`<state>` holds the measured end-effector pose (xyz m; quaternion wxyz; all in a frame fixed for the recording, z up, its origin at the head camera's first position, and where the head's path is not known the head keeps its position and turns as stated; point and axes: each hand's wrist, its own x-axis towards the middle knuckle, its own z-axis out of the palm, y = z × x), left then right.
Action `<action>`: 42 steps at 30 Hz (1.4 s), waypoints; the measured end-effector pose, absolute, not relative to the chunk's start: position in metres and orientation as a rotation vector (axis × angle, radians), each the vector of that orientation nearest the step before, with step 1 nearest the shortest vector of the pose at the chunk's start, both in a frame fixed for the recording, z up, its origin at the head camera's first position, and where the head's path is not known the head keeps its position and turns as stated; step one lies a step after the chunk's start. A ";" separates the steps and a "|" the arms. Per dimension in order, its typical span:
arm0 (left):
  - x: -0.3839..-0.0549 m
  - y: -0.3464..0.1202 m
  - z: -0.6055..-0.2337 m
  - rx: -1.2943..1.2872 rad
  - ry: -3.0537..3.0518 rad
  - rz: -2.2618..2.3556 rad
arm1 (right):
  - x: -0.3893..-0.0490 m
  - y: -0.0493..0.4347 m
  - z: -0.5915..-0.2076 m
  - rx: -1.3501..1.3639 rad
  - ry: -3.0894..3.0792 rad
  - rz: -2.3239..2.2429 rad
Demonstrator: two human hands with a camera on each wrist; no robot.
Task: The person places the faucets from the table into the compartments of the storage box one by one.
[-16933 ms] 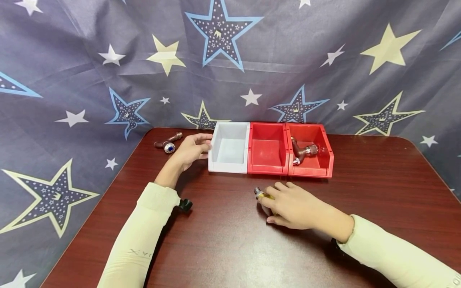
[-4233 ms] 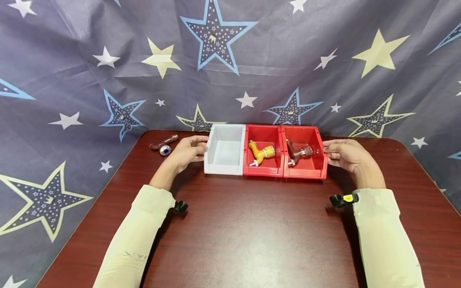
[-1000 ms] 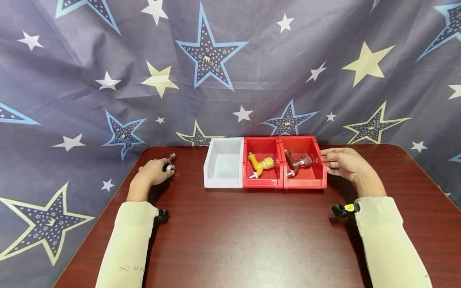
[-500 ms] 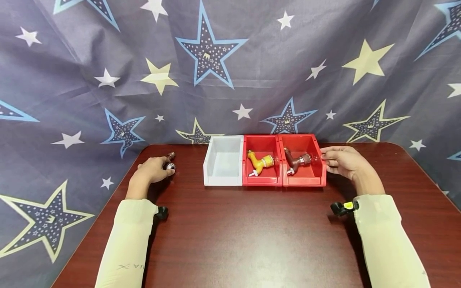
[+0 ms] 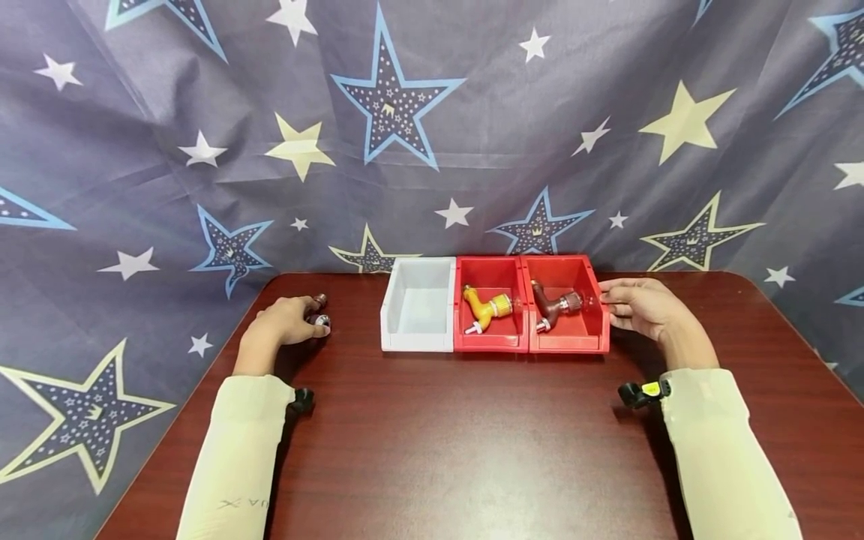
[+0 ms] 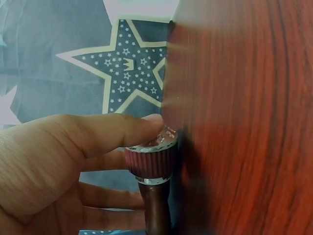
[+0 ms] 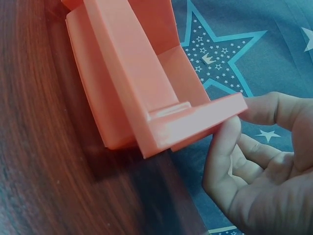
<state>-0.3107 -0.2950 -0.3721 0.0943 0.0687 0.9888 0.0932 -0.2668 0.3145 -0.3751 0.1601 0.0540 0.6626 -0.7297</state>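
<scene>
At the back left of the table, my left hand [image 5: 283,322] grips a brown faucet [image 6: 156,205]. The left wrist view shows the thumb on its ribbed knob [image 6: 152,161] and the fingers behind; the palm covers much of the faucet in the head view. My right hand [image 5: 651,311] pinches the side rim of the right red bin [image 5: 570,343] between thumb and fingers. Another brown faucet [image 5: 552,309] lies inside that bin. In the middle red bin [image 5: 491,342] rests a yellow faucet [image 5: 484,310]. On the left of the row stands a white bin [image 5: 417,342] with nothing in it.
The three bins stand side by side near the back edge of the brown wooden table [image 5: 459,442]. Right behind the table hangs a grey curtain [image 5: 486,112] patterned with stars. Each wrist bears a black strap mount.
The yellow faucet went from my right hand into the middle bin, and that hand took hold of the right bin. My left hand left the white bin for the brown faucet; little changed this last second.
</scene>
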 end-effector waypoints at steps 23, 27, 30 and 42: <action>-0.310 -0.286 -0.379 0.304 2.939 0.359 | -0.265 0.313 -0.377 0.146 1.885 -2.095; -0.307 -0.280 -0.378 0.263 2.925 0.333 | -0.265 0.313 -0.377 0.140 1.895 -2.087; -0.305 -0.276 -0.377 0.221 2.886 0.316 | -0.265 0.313 -0.378 0.143 1.902 -2.080; -0.302 -0.262 -0.370 0.217 2.756 0.271 | -0.267 0.314 -0.376 0.154 1.898 -2.081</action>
